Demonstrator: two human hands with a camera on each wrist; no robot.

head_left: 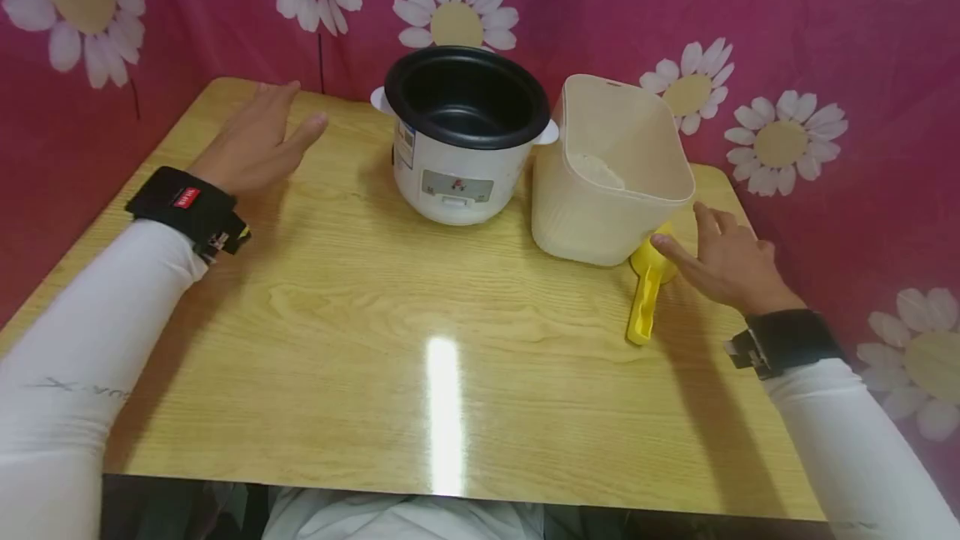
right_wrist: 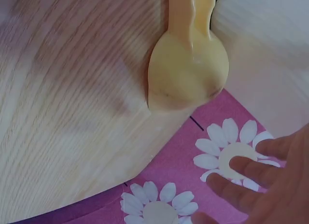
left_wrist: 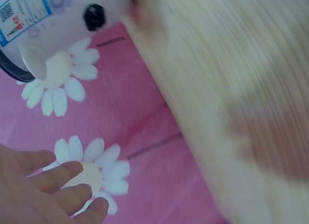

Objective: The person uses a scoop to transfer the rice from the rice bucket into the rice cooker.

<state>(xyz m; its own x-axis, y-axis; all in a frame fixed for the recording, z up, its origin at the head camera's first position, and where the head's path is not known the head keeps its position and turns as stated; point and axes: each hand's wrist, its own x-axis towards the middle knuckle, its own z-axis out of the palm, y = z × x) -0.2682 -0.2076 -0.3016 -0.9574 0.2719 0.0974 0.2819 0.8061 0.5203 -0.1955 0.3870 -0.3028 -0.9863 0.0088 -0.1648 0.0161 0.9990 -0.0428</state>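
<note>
Finding: nothing held, no handling under way

A round white rice cooker point(head_left: 461, 163) stands lidless near the far edge of the light wood-grain worktop point(head_left: 337, 340); no contents can be made out in its black inner pot point(head_left: 457, 111). A cream, square-cornered plastic container point(head_left: 585, 223) stands open toward the far right corner, with whitish loose contents point(head_left: 596, 171) low inside. A yellow plastic scoop point(head_left: 649, 283) lies bowl down just beside the container, near the right edge, its handle toward the near edge.

Grip: the left hand point(head_left: 258, 140) is spread near the far left corner, holding nothing. The right hand point(head_left: 731, 265) is spread by the right edge, beside the scoop and not gripping it; whether its thumb makes contact cannot be told.

Progress, as judged: setting out appears done. No sign of filling shows in the pot, and the scoop lies idle, which suggests any scooping is left; the frames do not settle this.
</note>
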